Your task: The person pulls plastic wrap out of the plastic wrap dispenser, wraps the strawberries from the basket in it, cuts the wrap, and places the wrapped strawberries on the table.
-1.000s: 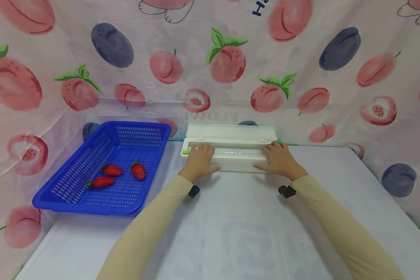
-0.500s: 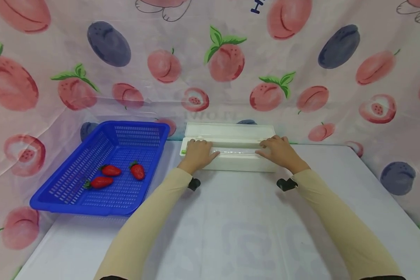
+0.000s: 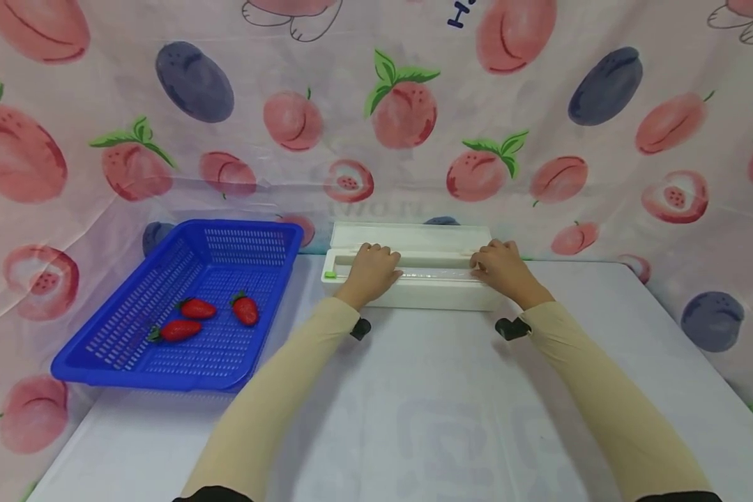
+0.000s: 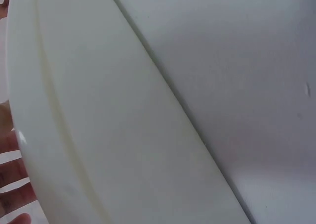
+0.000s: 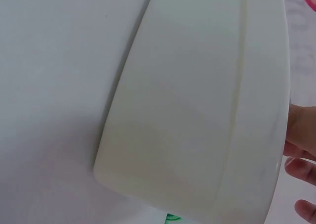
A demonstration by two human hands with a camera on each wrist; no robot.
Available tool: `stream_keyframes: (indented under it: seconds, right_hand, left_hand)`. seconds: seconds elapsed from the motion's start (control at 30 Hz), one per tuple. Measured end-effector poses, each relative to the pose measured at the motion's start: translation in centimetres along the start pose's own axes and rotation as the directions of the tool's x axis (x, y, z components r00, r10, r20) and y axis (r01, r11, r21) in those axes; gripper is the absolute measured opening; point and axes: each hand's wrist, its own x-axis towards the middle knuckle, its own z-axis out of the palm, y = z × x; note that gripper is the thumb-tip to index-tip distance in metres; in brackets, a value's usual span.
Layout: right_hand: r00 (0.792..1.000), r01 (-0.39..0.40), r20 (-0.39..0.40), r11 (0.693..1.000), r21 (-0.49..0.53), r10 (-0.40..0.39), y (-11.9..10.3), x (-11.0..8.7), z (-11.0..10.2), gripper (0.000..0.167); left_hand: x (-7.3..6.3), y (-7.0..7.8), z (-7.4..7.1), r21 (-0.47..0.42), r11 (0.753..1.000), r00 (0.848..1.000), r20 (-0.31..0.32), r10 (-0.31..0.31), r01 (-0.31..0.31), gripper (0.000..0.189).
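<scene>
L hand (image 3: 374, 273) now nearer R hand (image 3: 507, 272) on 1 wht box (image 3: 436, 298); can't tell if either's fingers grip. 1 blue basket (image 3: 150, 381), 3 strawbs (image 3: 197, 308).

Place: screened-off tabletop setup, kind of room unclear; backdrop: pale pink, fruit-printed hanging sheet (image 3: 351, 70); surface: flat white table (image 3: 439, 390) right before it
</scene>
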Motion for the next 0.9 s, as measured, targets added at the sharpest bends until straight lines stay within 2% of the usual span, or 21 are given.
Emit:
stream_keyframes:
  seconds: [0.23,0.37,0.47,0.63,0.77,0.9]
  right_hand:
    - [0.996,0.024,-0.086,0.999,-0.030,-0.027,0.4,-0.3,0.3,0.008]
    - [0.989,0.039,-0.139,0.999,-0.028,-0.043,0.6,-0.4,0.4,0.009]
    - [0.986,0.048,-0.158,0.999,-0.023,-0.051,0.4,-0.5,0.3,0.009]
    - [0.984,0.046,-0.170,0.999,-0.028,-0.050,0.4,-0.5,0.2,0.010]
    - [0.982,0.040,-0.185,0.999,-0.037,-0.046,0.9,-0.5,0.4,0.011]
    - [0.981,0.033,-0.192,0.999,-0.035,-0.039,1.2,-0.5,0.4,0.012]
  left_hand:
    - [1.0,2.5,-0.3,-0.008,1.000,1.000,-0.024,0.017,-0.017,0.035]
    - [1.8,4.1,-0.6,0.012,0.999,0.999,-0.023,0.035,-0.035,0.035]
    - [2.1,4.8,-0.6,0.041,0.999,1.000,-0.012,0.028,-0.027,0.033]
    - [2.3,4.6,-0.3,0.076,0.997,1.000,0.012,0.027,-0.028,0.030]
    - [2.3,3.9,-0.1,0.084,0.995,0.999,0.001,0.049,-0.049,0.027]
    - [2.1,2.9,0.0,0.095,0.994,0.999,0.016,0.049,-0.050,0.025]
